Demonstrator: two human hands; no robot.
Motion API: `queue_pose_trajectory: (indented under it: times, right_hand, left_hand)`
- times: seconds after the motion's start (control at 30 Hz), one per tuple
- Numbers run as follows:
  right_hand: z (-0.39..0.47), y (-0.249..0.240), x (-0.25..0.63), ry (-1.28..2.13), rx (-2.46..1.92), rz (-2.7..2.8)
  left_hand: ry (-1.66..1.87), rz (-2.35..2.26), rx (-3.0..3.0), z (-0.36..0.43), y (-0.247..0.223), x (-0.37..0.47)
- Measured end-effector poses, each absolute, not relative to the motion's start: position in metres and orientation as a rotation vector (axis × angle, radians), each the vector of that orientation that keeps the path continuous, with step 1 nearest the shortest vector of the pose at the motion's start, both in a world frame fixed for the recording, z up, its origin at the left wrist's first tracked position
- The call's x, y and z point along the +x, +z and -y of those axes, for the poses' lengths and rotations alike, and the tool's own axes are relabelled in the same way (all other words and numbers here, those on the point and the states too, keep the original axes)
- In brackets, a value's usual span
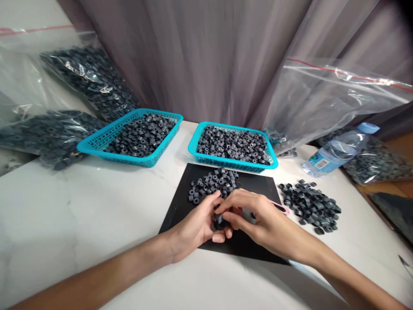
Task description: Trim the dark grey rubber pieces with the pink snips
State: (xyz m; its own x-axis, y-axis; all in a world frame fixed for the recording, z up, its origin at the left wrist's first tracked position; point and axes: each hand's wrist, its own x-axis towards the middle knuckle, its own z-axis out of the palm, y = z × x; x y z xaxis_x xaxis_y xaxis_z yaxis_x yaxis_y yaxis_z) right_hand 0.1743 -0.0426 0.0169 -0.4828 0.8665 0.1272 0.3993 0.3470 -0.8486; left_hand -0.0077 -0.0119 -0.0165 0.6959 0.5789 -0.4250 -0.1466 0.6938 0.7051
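My left hand [201, 221] is cupped, palm up, with its fingers curled round several small dark grey plastic caps [219, 219]. Over that palm, my right hand [251, 213] pinches one of the dark pieces between thumb and fingers. Both hands are above a black mat [180, 211]. Just beyond them on the mat lies a pile of short grey rings [209, 185] with holes through the middle. A pink-edged tool [280, 207] shows partly behind my right hand; the rest of it is hidden.
Two turquoise baskets, a left one [151, 161] and a right one [226, 162], hold many grey rings. A loose pile of dark caps [311, 206] lies right of the mat. A water bottle [342, 150] and filled plastic bags [87, 77] stand around the white table [38, 232].
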Motion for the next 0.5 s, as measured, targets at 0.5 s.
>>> queue_pose_trajectory:
  times: [0.5]
  right_hand:
    - [0.0459,0.0182,0.1751,1.238,-1.214,1.891]
  left_hand:
    - [0.438,-0.798,0.603,0.0147,-0.0161,-0.0062]
